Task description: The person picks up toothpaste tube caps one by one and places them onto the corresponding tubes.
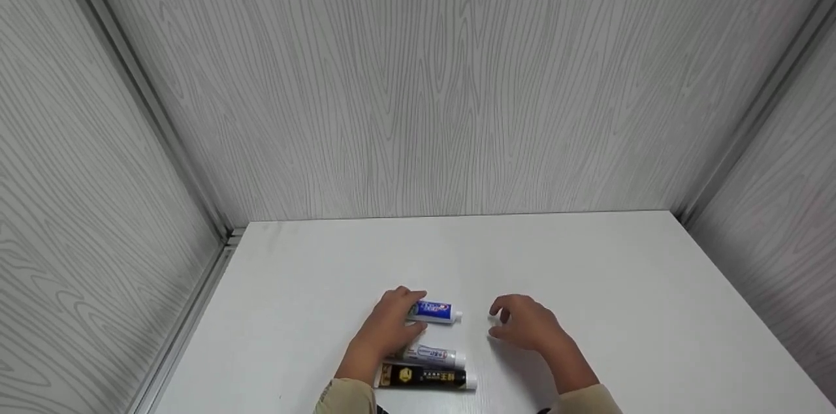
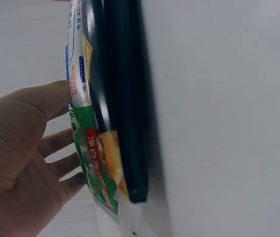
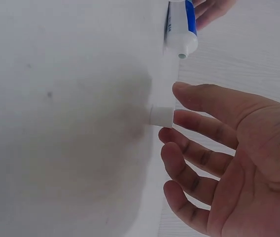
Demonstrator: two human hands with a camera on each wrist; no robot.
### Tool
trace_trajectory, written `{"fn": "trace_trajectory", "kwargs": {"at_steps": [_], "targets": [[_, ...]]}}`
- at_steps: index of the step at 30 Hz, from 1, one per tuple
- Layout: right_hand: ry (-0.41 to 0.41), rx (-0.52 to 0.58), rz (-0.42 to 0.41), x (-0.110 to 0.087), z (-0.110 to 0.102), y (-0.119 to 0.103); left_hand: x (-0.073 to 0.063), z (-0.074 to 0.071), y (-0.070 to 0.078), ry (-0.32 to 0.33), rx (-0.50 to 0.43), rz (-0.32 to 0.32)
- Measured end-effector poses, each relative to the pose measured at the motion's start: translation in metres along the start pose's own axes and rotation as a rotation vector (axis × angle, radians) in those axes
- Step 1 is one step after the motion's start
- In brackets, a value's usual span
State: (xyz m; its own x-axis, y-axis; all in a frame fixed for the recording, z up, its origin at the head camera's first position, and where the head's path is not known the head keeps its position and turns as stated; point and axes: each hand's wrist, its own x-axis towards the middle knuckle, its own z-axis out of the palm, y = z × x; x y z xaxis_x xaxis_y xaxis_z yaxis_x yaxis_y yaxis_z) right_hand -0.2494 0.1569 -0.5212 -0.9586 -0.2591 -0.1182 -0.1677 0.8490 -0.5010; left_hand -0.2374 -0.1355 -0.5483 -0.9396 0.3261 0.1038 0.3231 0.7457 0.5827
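Observation:
My left hand [image 1: 388, 322] reaches over a blue and white toothpaste tube [image 1: 434, 311] lying on the table, thumb along its near side and fingers along its far side. The tube's small round nozzle [image 3: 182, 56] points toward my right hand, with no cap on it. My right hand [image 1: 528, 322] is to the right of the tube, fingers bent and spread apart from the thumb. A small white cap [image 3: 162, 116] stands on the table right at the right fingertips. Below my left palm lie a silver toothpaste tube [image 1: 431, 355] and a black toothpaste tube [image 1: 428, 377].
The silver and black tubes lie side by side near the front of the white table [image 1: 588, 270], caps toward the right. A wood-grain panel [image 1: 444, 87] rises behind the table, with side panels at left [image 1: 78, 205] and right [image 1: 784, 205].

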Motion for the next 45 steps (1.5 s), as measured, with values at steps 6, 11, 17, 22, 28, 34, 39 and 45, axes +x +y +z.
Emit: {"fn": "trace_trajectory", "kwargs": {"at_steps": [6, 11, 17, 22, 28, 34, 39, 45], "targets": [[0.002, -0.008, -0.037, -0.002, 0.002, 0.001, 0.005, 0.002, 0.004, 0.015, 0.086, 0.026], [0.002, 0.01, -0.06, -0.004, 0.003, 0.002, 0.009, 0.0, 0.006, 0.04, 0.126, 0.049], [0.019, 0.108, -0.068, -0.009, 0.001, 0.004, 0.003, -0.002, 0.006, 0.003, 0.103, 0.059], [0.055, 0.184, -0.13, -0.02, -0.006, 0.003, -0.003, -0.006, 0.011, 0.009, 0.1, 0.091], [0.131, 0.22, -0.151, -0.032, -0.013, 0.0, -0.009, -0.009, 0.018, 0.038, 0.06, 0.104], [0.19, 0.248, -0.155, -0.042, -0.016, -0.004, -0.018, -0.015, 0.03, 0.029, -0.026, 0.094], [0.191, 0.25, -0.164, -0.047, -0.015, -0.005, -0.028, -0.02, 0.04, 0.031, -0.088, 0.122], [0.19, 0.266, -0.205, -0.051, -0.014, -0.007, -0.035, -0.023, 0.049, 0.027, -0.133, 0.164]]}}
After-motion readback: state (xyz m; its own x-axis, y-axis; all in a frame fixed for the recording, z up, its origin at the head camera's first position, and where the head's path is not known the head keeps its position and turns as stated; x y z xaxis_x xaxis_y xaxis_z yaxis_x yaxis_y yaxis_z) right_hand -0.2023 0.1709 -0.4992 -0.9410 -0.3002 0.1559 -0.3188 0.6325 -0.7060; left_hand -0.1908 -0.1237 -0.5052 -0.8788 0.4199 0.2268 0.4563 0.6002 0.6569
